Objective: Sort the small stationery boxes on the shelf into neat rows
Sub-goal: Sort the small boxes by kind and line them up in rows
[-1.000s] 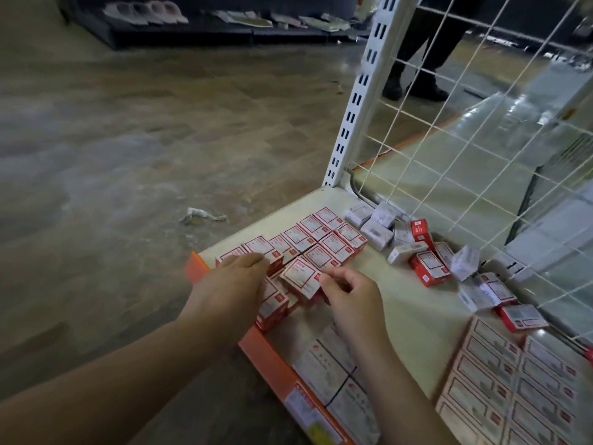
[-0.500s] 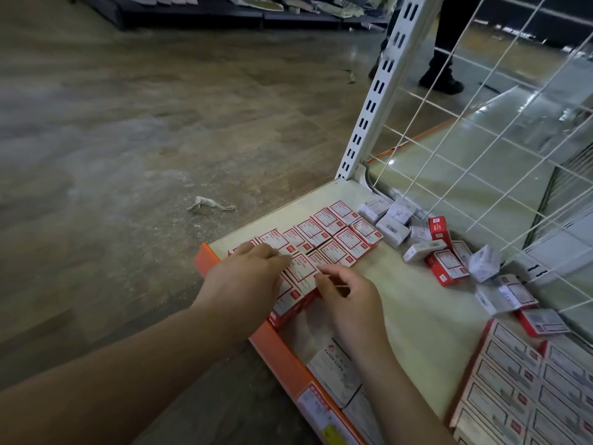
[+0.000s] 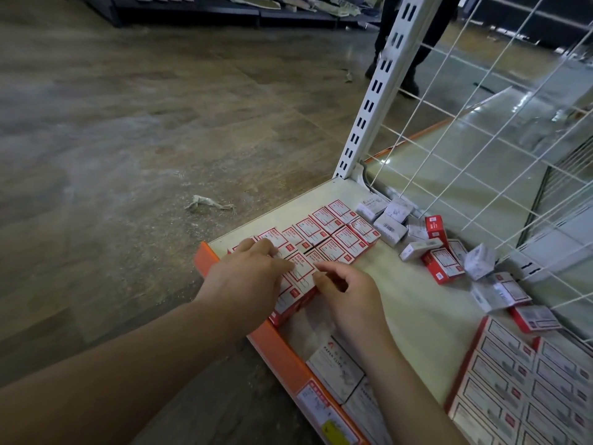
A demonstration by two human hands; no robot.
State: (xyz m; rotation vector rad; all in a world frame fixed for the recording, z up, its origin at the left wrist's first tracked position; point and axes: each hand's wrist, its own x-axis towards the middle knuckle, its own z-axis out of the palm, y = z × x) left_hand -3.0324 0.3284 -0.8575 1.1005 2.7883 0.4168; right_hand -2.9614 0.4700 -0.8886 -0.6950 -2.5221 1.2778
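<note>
On the shelf (image 3: 417,303), near its orange lip, red boxes (image 3: 324,234) lie flat in rows. Left hand (image 3: 247,277) rests flat with fingers straight on the near boxes, likely so they don't slide. Right hand (image 3: 346,293) pinches the edge of one box (image 3: 300,268) to nudge it straight. Loose boxes (image 3: 439,252) wait jumbled by the wire back.

A: Clearance around the loose box heap (image 3: 444,252)?

B: Bare shelf (image 3: 401,303) lies in front of it, open to reach. The wire grid panel (image 3: 500,130) blocks behind it. Left of it, the tidy rows (image 3: 333,232) fill the corner; the slotted upright (image 3: 378,91) stands beyond.
</note>
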